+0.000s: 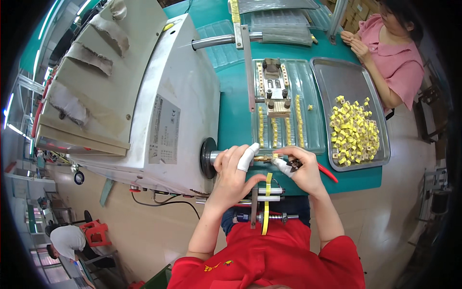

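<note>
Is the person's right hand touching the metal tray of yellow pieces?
Apart: the head view shows a strip of green bench between the right hand and the metal tray.

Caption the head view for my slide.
Left hand at the machine, right hand holding a red-handled tool, tray of yellow parts to the right.

Grey label [165, 129] on white machine [195, 96] illeg., same w/ yellow script [211, 267] on red shirt [284, 245].

Both bare forearms [206, 227] reach forward; the left hand [232, 174] arches, index finger [247, 158] white-wrapped, thumb [256, 180] stretched sideways, while the right hand [306, 168] curls, its index finger [291, 150] bent toward a white-wrapped thumb [283, 167]
</note>
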Action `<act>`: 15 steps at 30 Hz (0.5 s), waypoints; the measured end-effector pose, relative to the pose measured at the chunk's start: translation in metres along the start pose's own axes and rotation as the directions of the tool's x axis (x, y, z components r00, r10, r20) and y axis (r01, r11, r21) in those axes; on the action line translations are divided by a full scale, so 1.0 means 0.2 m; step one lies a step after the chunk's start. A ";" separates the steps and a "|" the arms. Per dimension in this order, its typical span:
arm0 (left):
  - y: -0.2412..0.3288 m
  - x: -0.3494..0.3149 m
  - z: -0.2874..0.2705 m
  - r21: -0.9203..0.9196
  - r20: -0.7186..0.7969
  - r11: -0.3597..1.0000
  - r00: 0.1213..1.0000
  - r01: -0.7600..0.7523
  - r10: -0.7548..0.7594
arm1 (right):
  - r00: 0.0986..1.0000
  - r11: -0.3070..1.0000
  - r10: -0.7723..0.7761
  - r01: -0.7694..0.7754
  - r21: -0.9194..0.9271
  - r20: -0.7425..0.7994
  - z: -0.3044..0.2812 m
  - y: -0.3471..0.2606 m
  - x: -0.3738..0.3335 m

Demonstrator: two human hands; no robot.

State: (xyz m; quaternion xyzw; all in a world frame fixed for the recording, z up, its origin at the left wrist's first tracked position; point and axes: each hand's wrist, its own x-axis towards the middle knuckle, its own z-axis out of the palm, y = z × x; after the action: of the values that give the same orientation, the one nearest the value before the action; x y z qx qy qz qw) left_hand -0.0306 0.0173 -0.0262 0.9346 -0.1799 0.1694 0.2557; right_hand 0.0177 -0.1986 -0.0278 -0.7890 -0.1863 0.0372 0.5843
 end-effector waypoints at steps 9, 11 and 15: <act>0.02 0.02 -0.01 -0.016 0.004 1.000 1.000 -0.008 0.008 | 0.969 0.948 0.210 -0.235 0.213 0.134 0.04 0.03 0.03; 0.01 0.03 0.00 -0.009 -0.010 1.000 1.000 -0.001 0.001 | 0.969 0.939 0.218 -0.242 0.244 0.120 0.05 0.01 0.02; 0.02 0.02 0.01 -0.001 -0.048 1.000 0.999 0.014 -0.014 | 0.955 0.907 0.296 -0.287 0.307 0.018 0.06 0.04 -0.06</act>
State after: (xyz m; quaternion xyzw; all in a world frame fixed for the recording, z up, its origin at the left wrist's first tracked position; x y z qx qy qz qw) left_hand -0.0281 0.0120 -0.0239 0.9315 -0.1670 0.1899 0.2614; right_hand 0.0061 -0.1945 -0.0411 -0.7083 -0.0498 0.1410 0.6899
